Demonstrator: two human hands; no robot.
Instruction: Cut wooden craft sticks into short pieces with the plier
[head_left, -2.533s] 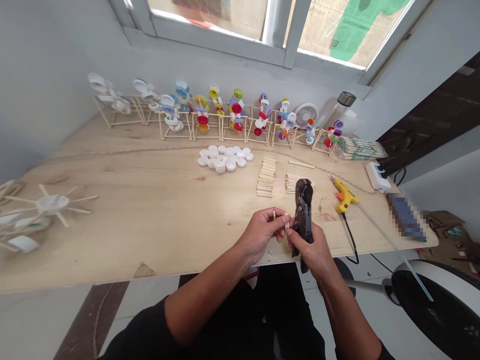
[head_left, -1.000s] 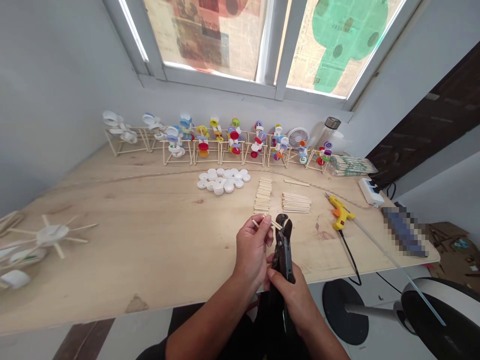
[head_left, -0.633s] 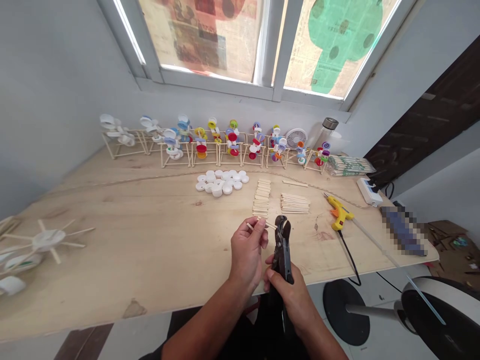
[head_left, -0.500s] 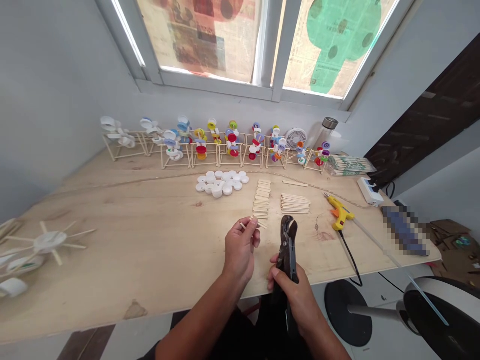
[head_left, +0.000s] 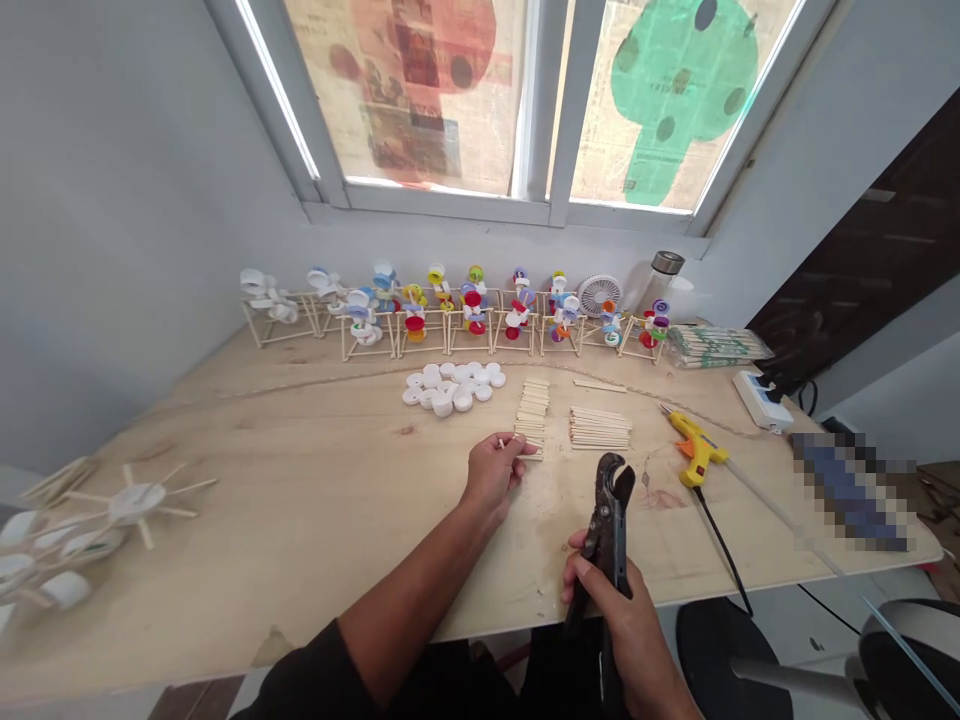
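Over the bench (head_left: pixel 300 470), left hand (head_left: pixel 491 475) pinches a short stick (head_left: pixel 500 442) near the stacks (head_left: pixel 531 420); right hand (head_left: pixel 607 600), at the front edge, curls tightly round cutters (head_left: pixel 609 525).

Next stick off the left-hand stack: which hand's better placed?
Left, probably: the left hand pinches a short stick but sits right beside the stick stack, while the right hand is wrapped around the cutting pliers, further off.

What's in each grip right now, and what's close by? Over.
Left-hand grip: short wooden stick, beside stacked craft sticks. Right-hand grip: dark metal pliers. Yellow glue gun off to the right.
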